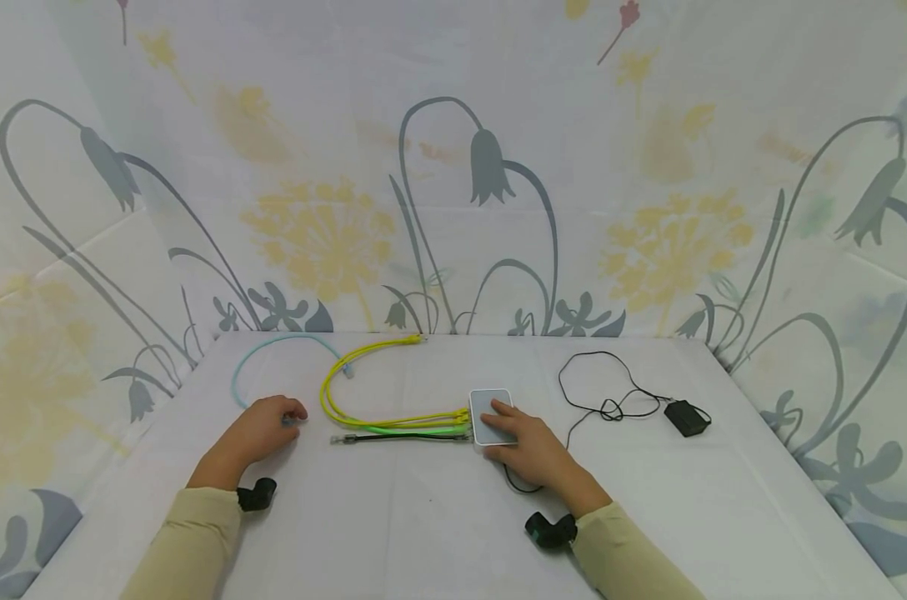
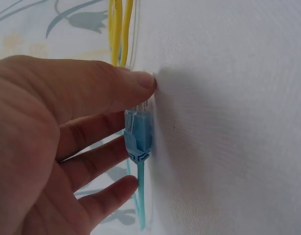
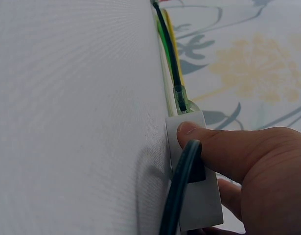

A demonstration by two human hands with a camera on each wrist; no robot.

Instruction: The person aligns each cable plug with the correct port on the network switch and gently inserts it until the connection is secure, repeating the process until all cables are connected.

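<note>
My left hand (image 1: 262,433) is over the clear-ended blue plug (image 2: 139,132) of a light blue network cable (image 1: 233,379). The thumb lies across the plug's tip and the fingers are bent loosely behind it, with the plug right beside the tablecloth. My right hand (image 1: 532,450) holds a small white network box (image 1: 491,396), fingers over its top and thumb (image 3: 189,131) on the side by a black power lead (image 3: 177,200). Several yellow cables (image 1: 401,421), a green cable (image 1: 412,430) and a black cable (image 1: 404,437) meet the box's left side.
A black power adapter (image 1: 686,418) lies on the right, its thin looped cord (image 1: 611,352) running to the box. The yellow cables curve back toward the rear edge, near the light blue cable's other plug (image 1: 348,371). Flower-printed cloth (image 1: 453,250) hangs behind the white-covered table (image 1: 393,533).
</note>
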